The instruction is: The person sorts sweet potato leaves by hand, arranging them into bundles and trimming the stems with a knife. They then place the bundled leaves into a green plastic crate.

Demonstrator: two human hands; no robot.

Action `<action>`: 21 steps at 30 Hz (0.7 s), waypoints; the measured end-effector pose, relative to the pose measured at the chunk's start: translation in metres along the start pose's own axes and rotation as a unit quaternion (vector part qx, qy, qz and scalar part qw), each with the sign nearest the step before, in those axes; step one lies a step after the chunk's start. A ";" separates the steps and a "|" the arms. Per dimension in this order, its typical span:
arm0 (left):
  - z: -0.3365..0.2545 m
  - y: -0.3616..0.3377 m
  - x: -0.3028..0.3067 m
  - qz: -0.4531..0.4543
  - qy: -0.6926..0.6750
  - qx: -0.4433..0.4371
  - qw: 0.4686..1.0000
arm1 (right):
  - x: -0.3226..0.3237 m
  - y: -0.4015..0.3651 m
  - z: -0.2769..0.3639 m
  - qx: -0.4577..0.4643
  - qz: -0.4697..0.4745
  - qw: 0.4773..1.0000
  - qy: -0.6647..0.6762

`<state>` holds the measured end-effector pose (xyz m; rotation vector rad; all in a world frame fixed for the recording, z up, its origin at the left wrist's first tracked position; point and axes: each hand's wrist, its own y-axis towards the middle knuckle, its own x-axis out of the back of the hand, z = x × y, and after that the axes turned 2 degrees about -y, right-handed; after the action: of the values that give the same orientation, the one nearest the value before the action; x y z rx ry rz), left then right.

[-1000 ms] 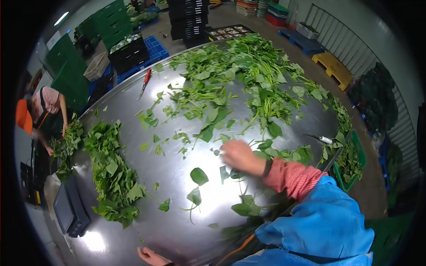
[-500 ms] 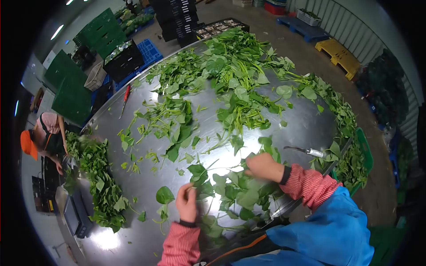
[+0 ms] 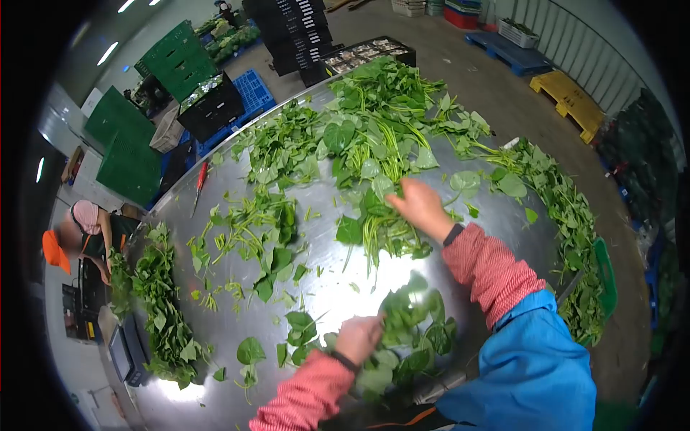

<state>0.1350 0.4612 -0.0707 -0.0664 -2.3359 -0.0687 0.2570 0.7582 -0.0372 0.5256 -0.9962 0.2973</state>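
Note:
Heaps of leafy green stems lie on a metal table. My right hand reaches forward, its fingers closed on a bunch of leafy stems at the middle of the table. Close to my body, my left hand is smeared by motion. Its fingers look closed at the edge of some leafy sprigs, also blurred. A loose leaf lies to the left of that hand. The stem ends under my right fingers are hidden.
A red-handled knife lies near the far left edge. A larger heap of greens sits at the back, with more along the right edge. At left, a co-worker in an orange cap stands by a leafy pile and a scale.
My right hand has moved forward from the near sprigs to the middle bunch. My left hand has shifted right to the near sprigs. The view has turned slightly; the knife on the right no longer shows.

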 end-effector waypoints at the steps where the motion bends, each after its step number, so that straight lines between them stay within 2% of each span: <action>1: -0.008 -0.011 -0.003 0.020 -0.041 0.002 0.999 | -0.006 0.021 -0.019 -0.018 -0.005 0.999 -0.028; 2: -0.016 -0.020 -0.007 0.006 -0.104 0.021 0.994 | -0.012 0.042 -0.032 -0.035 -0.010 0.998 -0.055; 4: -0.036 -0.022 0.004 -0.028 -0.118 0.057 0.991 | -0.026 0.084 -0.044 -0.112 0.048 0.990 -0.073; 5: -0.035 -0.026 0.002 -0.042 -0.149 0.101 0.983 | -0.032 0.096 -0.050 -0.152 0.079 0.982 -0.082; 6: -0.034 -0.030 0.000 -0.056 -0.180 0.146 0.971 | -0.036 0.105 -0.044 -0.178 0.112 0.974 -0.085; 8: -0.035 -0.029 0.003 -0.051 -0.173 0.174 0.968 | -0.045 0.126 -0.014 -0.229 0.176 0.953 -0.090; 9: -0.034 -0.028 0.003 -0.049 -0.170 0.189 0.966 | -0.056 0.137 -0.003 -0.225 0.215 0.945 -0.104; 12: -0.028 -0.024 -0.003 -0.062 -0.172 0.202 0.962 | -0.092 0.142 0.026 -0.200 0.165 0.940 -0.221; 15: -0.018 -0.027 -0.009 -0.068 -0.198 0.214 0.954 | -0.108 0.145 0.035 -0.196 0.152 0.947 -0.205; 18: -0.013 -0.031 -0.017 -0.082 -0.267 0.244 0.929 | -0.112 0.147 0.034 -0.201 0.096 0.956 -0.192; 21: -0.013 -0.037 -0.017 -0.080 -0.292 0.264 0.916 | -0.105 0.150 0.037 -0.220 0.126 0.953 -0.165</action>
<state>0.1536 0.4226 -0.0750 0.4291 -2.8633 0.5767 0.1054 0.8634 -0.0688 0.0366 -1.4137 0.2077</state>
